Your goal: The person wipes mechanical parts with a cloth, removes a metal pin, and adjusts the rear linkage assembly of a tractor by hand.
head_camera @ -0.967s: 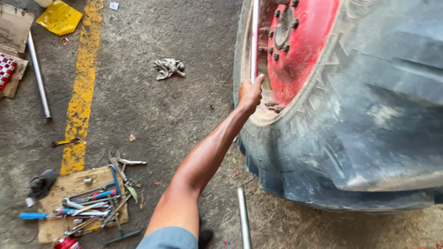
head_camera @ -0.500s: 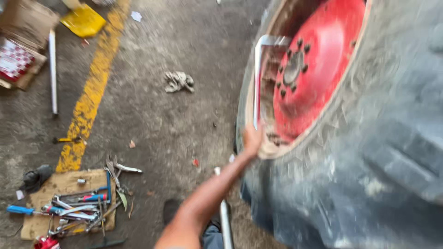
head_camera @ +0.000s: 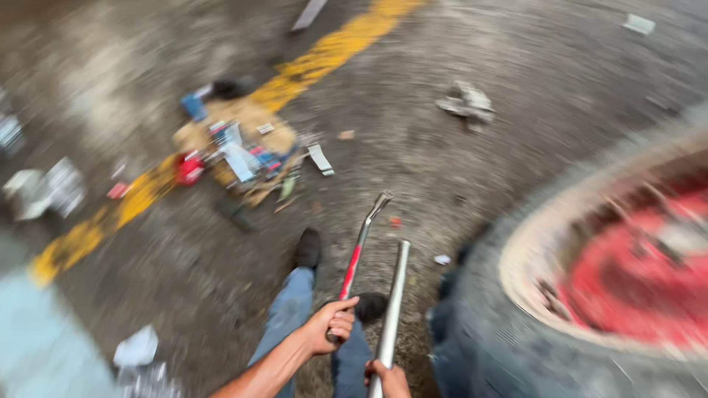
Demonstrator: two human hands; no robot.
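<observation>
Both tools are in hand but neither touches the large black tyre with its red steel rim (head_camera: 627, 273): the left hand (head_camera: 333, 324) is clenched round a red-shanked pry bar (head_camera: 359, 254) and the right hand (head_camera: 389, 377) grips a plain silver metal pipe (head_camera: 392, 302), both raised over the concrete floor (head_camera: 442, 169), so any levering looks undone.

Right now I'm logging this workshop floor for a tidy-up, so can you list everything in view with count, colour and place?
Tyre iron: one, red shaft with a bare metal tip, held over the floor at bottom centre.
Metal pipe: one, silver, held just to the right of the tyre iron.
Large tyre: one, dark rubber, right side.
Wheel hub: one, red, inside the tyre, blurred.
Cardboard with tools: one tan sheet, count of mixed tools unclear, upper left.
Yellow line: one, painted across the concrete floor.
Rag: one, grey-white, upper right of centre.
Legs: blue jeans, dark shoes.
Left hand: grips the tyre iron.
Right hand: grips the metal pipe.
</observation>
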